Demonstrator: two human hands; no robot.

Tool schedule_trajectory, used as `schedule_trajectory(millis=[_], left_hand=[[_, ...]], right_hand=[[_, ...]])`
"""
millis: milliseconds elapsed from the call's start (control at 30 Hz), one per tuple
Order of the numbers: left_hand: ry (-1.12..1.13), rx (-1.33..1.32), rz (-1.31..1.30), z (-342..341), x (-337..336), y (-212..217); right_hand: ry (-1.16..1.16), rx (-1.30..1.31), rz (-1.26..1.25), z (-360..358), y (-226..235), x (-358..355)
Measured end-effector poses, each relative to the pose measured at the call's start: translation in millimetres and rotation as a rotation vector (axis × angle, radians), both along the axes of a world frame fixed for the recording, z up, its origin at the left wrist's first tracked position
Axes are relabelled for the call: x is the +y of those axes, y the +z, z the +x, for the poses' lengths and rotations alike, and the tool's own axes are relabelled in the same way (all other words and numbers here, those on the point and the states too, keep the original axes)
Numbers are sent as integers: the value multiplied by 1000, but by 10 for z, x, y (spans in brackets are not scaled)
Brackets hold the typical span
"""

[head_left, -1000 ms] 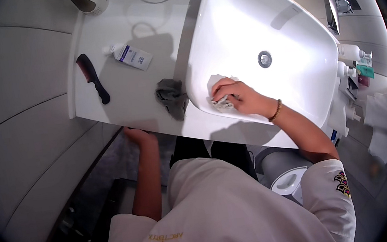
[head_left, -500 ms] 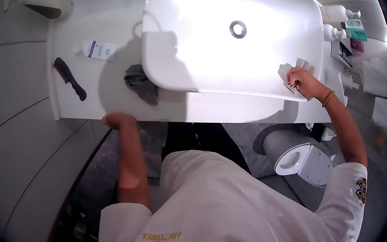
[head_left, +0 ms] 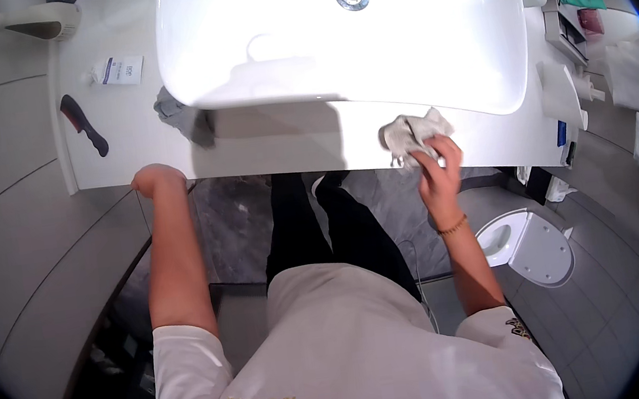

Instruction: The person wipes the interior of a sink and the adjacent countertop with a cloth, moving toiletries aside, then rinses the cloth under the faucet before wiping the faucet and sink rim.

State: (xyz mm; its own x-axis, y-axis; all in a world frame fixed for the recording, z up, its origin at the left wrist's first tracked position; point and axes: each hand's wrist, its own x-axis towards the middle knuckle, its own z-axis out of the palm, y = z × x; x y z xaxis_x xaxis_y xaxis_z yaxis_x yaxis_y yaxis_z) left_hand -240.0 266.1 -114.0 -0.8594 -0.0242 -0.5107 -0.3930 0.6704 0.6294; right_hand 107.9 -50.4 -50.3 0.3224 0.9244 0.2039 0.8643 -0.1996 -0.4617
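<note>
Cloth (head_left: 409, 133) is pinched between the right hand's (head_left: 443, 170) thumb and fingers, just ahead of its palm, at the counter (head_left: 361, 138). Left hand (head_left: 159, 176): at the edge, fingers hidden, grip I cannot tell.

We record one white counter (head_left: 123, 156), bearing a white basin (head_left: 427, 35). Left of the basin we count: one dark comb (head_left: 84, 126), one white tube (head_left: 123, 70), one grey cloth (head_left: 185, 119) just beside it. Near the front edge: one pale crumpled cloth (head_left: 409, 134).
</note>
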Motion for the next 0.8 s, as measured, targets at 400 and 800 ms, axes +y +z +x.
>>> schedule_trajectory(millis=[400,800], left_hand=[[85,-26,69,-114,90,-172],[-117,156,-225,-335,167,-534]], right_hand=[[-620,-29,78,-371,-529,595],[-124,-205,95,-2277,-620,1573]])
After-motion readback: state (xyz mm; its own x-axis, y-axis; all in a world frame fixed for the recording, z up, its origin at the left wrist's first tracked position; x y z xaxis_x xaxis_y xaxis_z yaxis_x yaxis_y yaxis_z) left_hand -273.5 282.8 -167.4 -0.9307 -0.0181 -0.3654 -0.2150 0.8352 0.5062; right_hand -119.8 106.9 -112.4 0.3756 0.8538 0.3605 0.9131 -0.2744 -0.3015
